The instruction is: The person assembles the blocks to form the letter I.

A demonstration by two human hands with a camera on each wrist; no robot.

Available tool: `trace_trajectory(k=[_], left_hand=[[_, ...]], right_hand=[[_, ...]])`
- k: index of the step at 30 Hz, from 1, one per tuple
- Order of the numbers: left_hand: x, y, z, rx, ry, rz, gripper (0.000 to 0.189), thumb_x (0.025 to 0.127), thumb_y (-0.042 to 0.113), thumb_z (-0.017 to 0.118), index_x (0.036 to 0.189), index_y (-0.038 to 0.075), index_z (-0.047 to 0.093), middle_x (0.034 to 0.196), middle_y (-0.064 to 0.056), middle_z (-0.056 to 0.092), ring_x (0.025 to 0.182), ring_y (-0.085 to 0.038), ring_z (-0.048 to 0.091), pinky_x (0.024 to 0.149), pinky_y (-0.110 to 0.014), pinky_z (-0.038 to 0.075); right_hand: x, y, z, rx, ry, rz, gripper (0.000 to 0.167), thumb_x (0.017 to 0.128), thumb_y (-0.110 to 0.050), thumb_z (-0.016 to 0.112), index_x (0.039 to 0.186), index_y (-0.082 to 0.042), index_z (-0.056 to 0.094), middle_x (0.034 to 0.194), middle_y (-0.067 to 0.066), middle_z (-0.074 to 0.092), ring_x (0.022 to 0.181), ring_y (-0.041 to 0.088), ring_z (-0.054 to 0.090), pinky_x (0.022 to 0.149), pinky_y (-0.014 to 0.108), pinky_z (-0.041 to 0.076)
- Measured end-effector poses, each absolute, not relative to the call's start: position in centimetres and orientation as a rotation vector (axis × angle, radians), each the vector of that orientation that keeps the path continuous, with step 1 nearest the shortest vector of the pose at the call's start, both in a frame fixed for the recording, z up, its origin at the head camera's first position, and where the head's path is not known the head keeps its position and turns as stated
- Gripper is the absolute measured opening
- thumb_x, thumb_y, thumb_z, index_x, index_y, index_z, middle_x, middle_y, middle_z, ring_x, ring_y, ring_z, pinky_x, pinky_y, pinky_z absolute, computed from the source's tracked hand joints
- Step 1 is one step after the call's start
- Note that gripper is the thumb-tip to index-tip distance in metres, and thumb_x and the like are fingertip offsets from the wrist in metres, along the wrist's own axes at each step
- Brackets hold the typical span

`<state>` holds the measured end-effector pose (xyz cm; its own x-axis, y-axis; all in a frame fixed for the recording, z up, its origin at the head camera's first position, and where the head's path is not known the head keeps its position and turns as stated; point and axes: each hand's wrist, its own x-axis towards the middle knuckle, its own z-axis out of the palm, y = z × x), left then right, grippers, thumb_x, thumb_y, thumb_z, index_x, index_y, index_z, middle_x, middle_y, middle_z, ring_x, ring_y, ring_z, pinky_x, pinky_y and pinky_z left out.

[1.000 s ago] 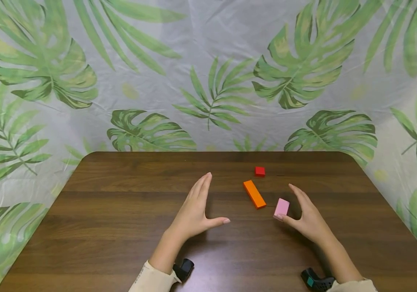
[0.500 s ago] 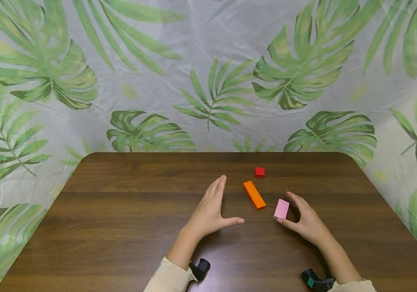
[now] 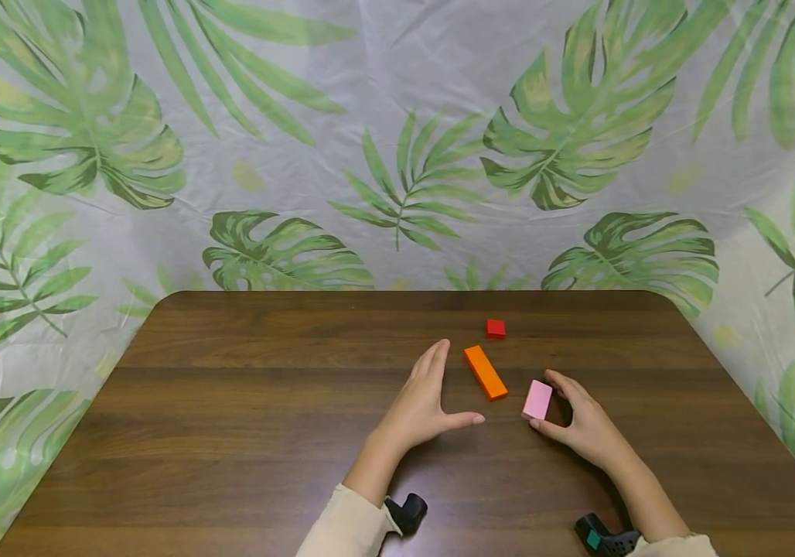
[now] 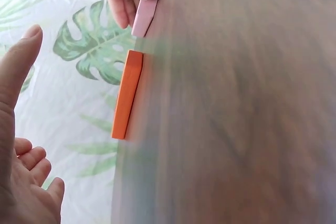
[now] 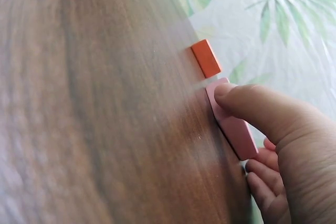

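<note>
A pink block point(image 3: 537, 400) lies on the wooden table, and my right hand point(image 3: 585, 422) pinches it between a thumb at its near end and fingers at its far end. The right wrist view has the thumb against the pink block point(image 5: 239, 129), with the fingers partly hidden behind it. To its left is a long orange block point(image 3: 486, 373), lying flat at a slant. My left hand point(image 3: 418, 410) is left of the orange block, thumb and fingers spread wide, touching nothing. In the left wrist view the orange block point(image 4: 126, 98) stands apart from that hand.
Behind the orange block, a small red block point(image 3: 496, 329) sits toward the far edge of the brown table point(image 3: 230, 433). A leaf-patterned cloth point(image 3: 411, 77) hangs beyond the table. Each wrist wears a black device, the left one point(image 3: 407, 514) near the table's front.
My left hand has moved right, closer to the orange block, still spread. The right hand's fingers have drawn in toward the pink block's far end. The blocks have stayed in place.
</note>
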<state>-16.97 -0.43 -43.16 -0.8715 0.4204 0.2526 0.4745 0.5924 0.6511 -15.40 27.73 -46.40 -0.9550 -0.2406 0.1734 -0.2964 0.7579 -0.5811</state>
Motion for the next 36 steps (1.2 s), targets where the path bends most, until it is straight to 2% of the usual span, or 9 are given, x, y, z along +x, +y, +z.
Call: trace_trajectory(k=[4,10,18,25,36], left_hand=[[-17.6,0.3,-43.4,-0.757,-2.76,-1.217,0.11,0.065,0.065,0.064,0.145,0.015,0.007,0.148,0.001,0.011,0.133,-0.016,0.015,0.102,-0.037,0.025],[-18.5,1.5,-43.9,-0.754,-2.756,-1.295,0.11,0.064,0.06,0.068,0.145,0.015,0.009,0.147,-0.006,0.015,0.132,-0.02,0.019,0.101,-0.039,0.027],[-19.2,2.6,-44.5,-0.693,-2.791,-1.361,0.11,0.063,0.051,0.074,0.144,0.009,0.013,0.147,-0.007,0.017,0.131,-0.022,0.021,0.101,-0.039,0.028],[-19.5,3.3,-45.3,-0.673,-2.809,-1.422,0.107,0.065,0.043,0.077,0.144,0.008,0.014,0.146,-0.009,0.018,0.13,-0.023,0.022,0.101,-0.04,0.027],[-20.2,3.8,-46.2,-0.608,-2.826,-1.448,0.107,0.064,0.043,0.078,0.143,0.005,0.017,0.145,-0.009,0.022,0.13,-0.023,0.024,0.101,-0.037,0.027]], right_hand=[[-15.4,27.7,-46.4,0.438,-2.875,0.965,0.084,0.074,-0.038,0.073,0.135,0.002,0.032,0.132,0.022,0.036,0.115,0.038,0.039,0.09,0.057,0.031],[-15.5,27.7,-46.3,0.451,-2.88,0.954,0.084,0.074,-0.036,0.073,0.135,0.002,0.031,0.132,0.022,0.035,0.117,0.038,0.037,0.091,0.057,0.031],[-15.5,27.7,-46.2,0.459,-2.881,0.937,0.084,0.072,-0.034,0.074,0.133,0.006,0.032,0.133,0.024,0.031,0.118,0.041,0.033,0.092,0.058,0.029],[-15.5,27.8,-46.4,0.471,-2.877,0.921,0.08,0.073,-0.033,0.074,0.131,0.007,0.036,0.133,0.025,0.031,0.118,0.042,0.032,0.09,0.06,0.029],[-15.5,27.8,-46.5,0.485,-2.867,0.909,0.074,0.073,-0.033,0.074,0.127,0.006,0.041,0.132,0.022,0.034,0.117,0.041,0.034,0.089,0.059,0.03]])
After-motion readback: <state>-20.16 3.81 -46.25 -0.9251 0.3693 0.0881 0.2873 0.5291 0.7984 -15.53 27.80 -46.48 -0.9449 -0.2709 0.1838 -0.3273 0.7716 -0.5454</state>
